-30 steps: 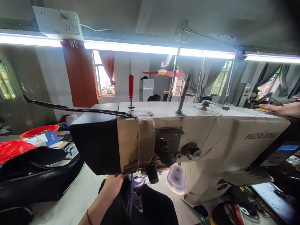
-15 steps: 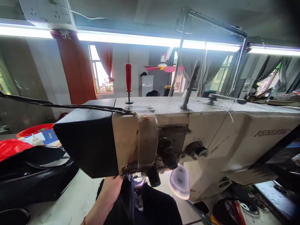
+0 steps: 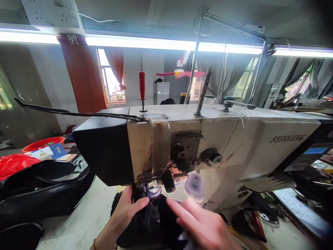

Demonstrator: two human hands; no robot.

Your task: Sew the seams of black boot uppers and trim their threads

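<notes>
Black fabric (image 3: 135, 232) lies under the sewing machine's needle area, with a narrow dark strip (image 3: 147, 211) running down from the presser foot (image 3: 155, 192). My left hand (image 3: 126, 210) is closed on the fabric left of the foot; its thumb presses by the strip and its other fingers are partly hidden behind the machine head. Over the fabric's right side, my right hand (image 3: 200, 222) has its index finger stretched toward the foot. A small pale thing (image 3: 183, 238) shows beneath that hand; I cannot make out whether it is held.
The sewing machine (image 3: 260, 139) spans the view, with a red-handled screwdriver (image 3: 142, 86) upright on top. A black strip (image 3: 65, 113) sticks out left from the head. Black pieces (image 3: 47, 191) and a red basin (image 3: 43, 144) are at left; tools and a cap-like item (image 3: 244, 222) lie at right.
My right hand has come into view from the lower right, over the fabric. My left thumb now shows beside the strip. The view has shifted slightly, showing more of the machine's right end.
</notes>
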